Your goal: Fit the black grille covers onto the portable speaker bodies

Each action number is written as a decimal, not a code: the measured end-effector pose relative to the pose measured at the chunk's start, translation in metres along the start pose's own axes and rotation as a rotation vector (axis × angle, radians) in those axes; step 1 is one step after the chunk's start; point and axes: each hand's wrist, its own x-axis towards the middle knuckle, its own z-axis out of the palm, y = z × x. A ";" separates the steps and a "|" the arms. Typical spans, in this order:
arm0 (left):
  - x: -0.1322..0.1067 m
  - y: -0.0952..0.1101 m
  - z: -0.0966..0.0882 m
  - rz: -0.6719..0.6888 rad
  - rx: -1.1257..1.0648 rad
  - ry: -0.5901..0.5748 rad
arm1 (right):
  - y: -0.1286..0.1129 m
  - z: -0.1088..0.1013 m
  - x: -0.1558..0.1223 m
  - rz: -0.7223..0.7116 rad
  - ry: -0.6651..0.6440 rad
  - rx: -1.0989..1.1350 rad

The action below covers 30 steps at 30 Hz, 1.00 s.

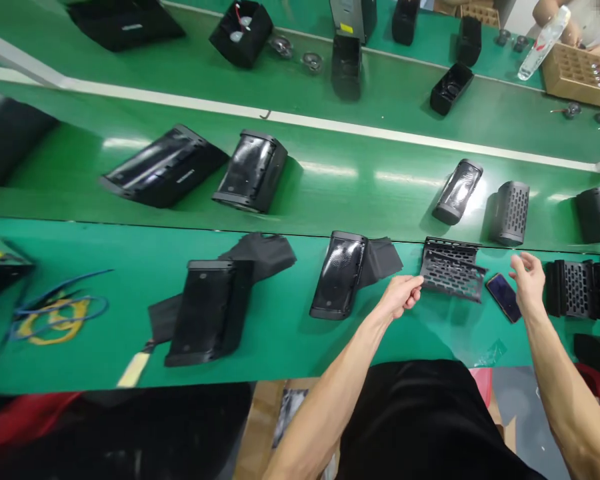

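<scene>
In the head view, the left hand [403, 293] is curled nearly shut, its fingertips pinching the lower left corner of the perforated grille panel [450, 270], which lies on the green bench [280, 340]. The right hand [527, 280] hovers just right of the perforated grille panel, half open with fingers loosely bent, holding nothing. A smartphone [504, 298] lies just beside the panel's right edge, below that hand. Left of the panel lies a film-wrapped speaker body [339, 275], with black cloth [383, 260] between them. A pinch at one corner looks weak: the thin panel could twist or slip free. If it slid rightwards, it could shove the smartphone, and the right hand could knock it.
</scene>
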 end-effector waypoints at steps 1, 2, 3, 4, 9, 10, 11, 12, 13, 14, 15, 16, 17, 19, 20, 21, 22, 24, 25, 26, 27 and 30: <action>-0.010 -0.010 -0.008 -0.012 -0.028 -0.006 | -0.004 0.001 -0.021 -0.020 -0.025 0.007; -0.022 -0.022 -0.016 -0.028 -0.052 -0.005 | -0.009 0.005 -0.043 -0.039 -0.083 0.011; -0.034 -0.035 -0.024 -0.046 -0.074 0.003 | -0.014 0.012 -0.064 -0.059 -0.179 0.007; -0.045 -0.049 -0.031 -0.063 -0.092 0.017 | -0.019 0.024 -0.084 -0.079 -0.310 -0.008; -0.081 -0.104 -0.055 -0.092 -0.119 0.138 | -0.040 0.146 -0.152 -0.213 -0.921 -0.276; -0.082 -0.110 -0.057 -0.086 -0.113 0.166 | -0.042 0.174 -0.155 -0.260 -0.933 -0.407; -0.082 -0.115 -0.058 -0.078 -0.105 0.192 | -0.042 0.198 -0.156 -0.303 -0.920 -0.546; -0.081 -0.118 -0.059 -0.070 -0.095 0.214 | -0.042 0.217 -0.154 -0.339 -0.899 -0.674; -0.079 -0.120 -0.059 -0.064 -0.081 0.234 | -0.041 0.231 -0.151 -0.367 -0.881 -0.776; -0.077 -0.122 -0.060 -0.062 -0.065 0.252 | -0.040 0.238 -0.147 -0.389 -0.874 -0.846; -0.075 -0.124 -0.060 -0.063 -0.044 0.269 | -0.038 0.240 -0.143 -0.408 -0.879 -0.888; -0.074 -0.125 -0.061 -0.067 -0.017 0.286 | -0.037 0.237 -0.139 -0.427 -0.891 -0.907; -0.073 -0.126 -0.062 -0.072 0.015 0.303 | -0.035 0.230 -0.135 -0.446 -0.904 -0.916; -0.074 -0.128 -0.066 -0.073 0.104 0.338 | -0.034 0.210 -0.128 -0.488 -0.923 -0.929; -0.076 -0.127 -0.068 -0.065 0.159 0.360 | -0.034 0.201 -0.126 -0.498 -0.928 -0.926; -0.078 -0.126 -0.070 -0.049 0.219 0.389 | -0.034 0.194 -0.124 -0.498 -0.928 -0.918; -0.080 -0.124 -0.072 -0.028 0.281 0.425 | -0.034 0.190 -0.124 -0.493 -0.919 -0.907; -0.083 -0.117 -0.073 0.026 0.397 0.495 | -0.032 0.192 -0.126 -0.484 -0.869 -0.896; -0.085 -0.112 -0.073 0.055 0.445 0.519 | -0.031 0.196 -0.128 -0.486 -0.843 -0.912; -0.085 -0.107 -0.072 0.080 0.487 0.530 | -0.031 0.203 -0.130 -0.493 -0.828 -0.937; -0.085 -0.101 -0.071 0.111 0.522 0.528 | -0.030 0.209 -0.132 -0.501 -0.828 -0.966; -0.082 -0.088 -0.067 0.255 0.555 0.500 | -0.028 0.218 -0.135 -0.516 -0.882 -1.024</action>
